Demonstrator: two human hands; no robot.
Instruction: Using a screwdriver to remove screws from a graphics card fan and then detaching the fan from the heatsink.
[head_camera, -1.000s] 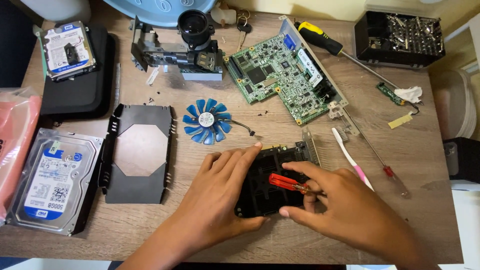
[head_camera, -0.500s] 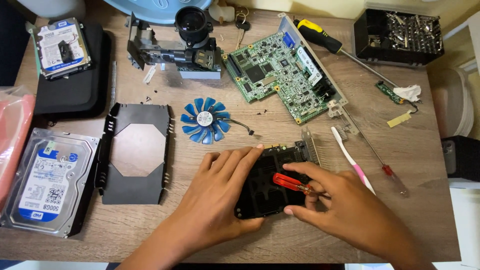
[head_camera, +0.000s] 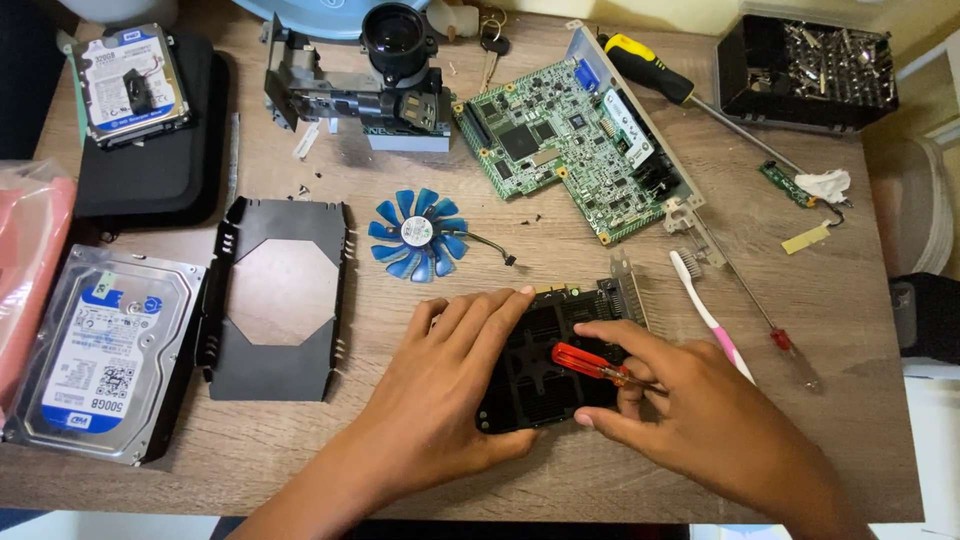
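black card: a dark graphics card (head_camera: 545, 365) with a finned heatsink face lies flat on the wooden desk (head_camera: 800, 400), near the front edge, right of centre.
long axis: runs from lower left to upper right; the metal bracket end (head_camera: 625, 295) points up and to the right, away from the person.
left hand: the left hand (head_camera: 445, 385) lies palm down over the card's left half, fingers fairly close together and stretched toward the top edge, pressing on it.
right hand: the right hand (head_camera: 680, 410) pinches a small red-handled screwdriver (head_camera: 590, 363) between thumb and fingertips; the fingers are narrow, curled around the handle.
screwdriver: lies nearly level over the card, red end toward the left; its tip is hidden by the fingers.
just right: a white and pink toothbrush (head_camera: 710, 315) lies beside the bracket, bristles up and left.
above: a blue fan (head_camera: 420, 235) with a short lead sits just behind the left hand.
further back: a green circuit board (head_camera: 560, 140), a lens assembly (head_camera: 385, 70), and a yellow-handled screwdriver (head_camera: 650, 65).
left: a black metal frame (head_camera: 275, 295), then a silver hard drive (head_camera: 100, 355) at the desk's edge.
far right corner: a black tray of screws (head_camera: 805, 70).
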